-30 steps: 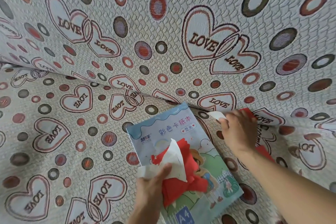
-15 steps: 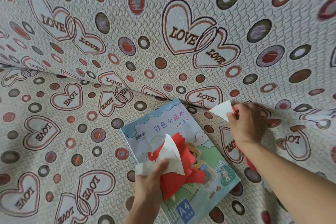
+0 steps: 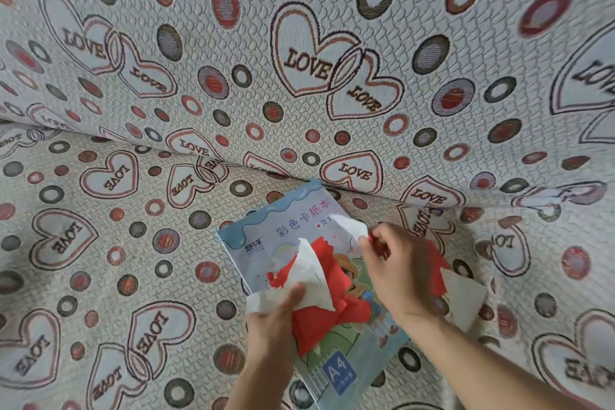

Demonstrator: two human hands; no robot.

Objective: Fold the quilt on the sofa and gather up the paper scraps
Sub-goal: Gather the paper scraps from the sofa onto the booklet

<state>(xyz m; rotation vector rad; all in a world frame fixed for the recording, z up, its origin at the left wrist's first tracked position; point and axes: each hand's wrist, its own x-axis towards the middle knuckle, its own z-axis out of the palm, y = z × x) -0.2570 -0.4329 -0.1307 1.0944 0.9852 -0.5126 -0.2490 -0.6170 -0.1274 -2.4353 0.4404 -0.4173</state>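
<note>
A sofa (image 3: 100, 243) fills the view, its seat and backrest covered in pale textured fabric printed with "LOVE" hearts and red, grey and dark rings. No quilt can be told apart from this cover in the picture.

On the seat, with its top corner tucked against the crease where the backrest meets the cushion, lies a coloured card paper pad (image 3: 263, 236), light blue at the top, with Chinese characters, a cartoon scene and an "A4" label near its lower end. It lies at an angle, its long side running from upper left to lower right.

The left hand (image 3: 276, 319) rests on the pad's lower left part, its fingers (image 3: 294, 293) clenched on a bundle of paper scraps (image 3: 319, 283), red and white pieces bunched together and lying over the middle of the cover. The thumb presses a white piece down on top of the red ones.

The right hand (image 3: 399, 270) is above the pad's right edge, fingers pinching a small scrap (image 3: 349, 226) that is white with a trace of red at the fingertips; this scrap sits just above the bundle, apart from it.

Under and beside the right wrist, more red and white paper (image 3: 466, 296) lies on the seat, touching the pad's right side.
</note>
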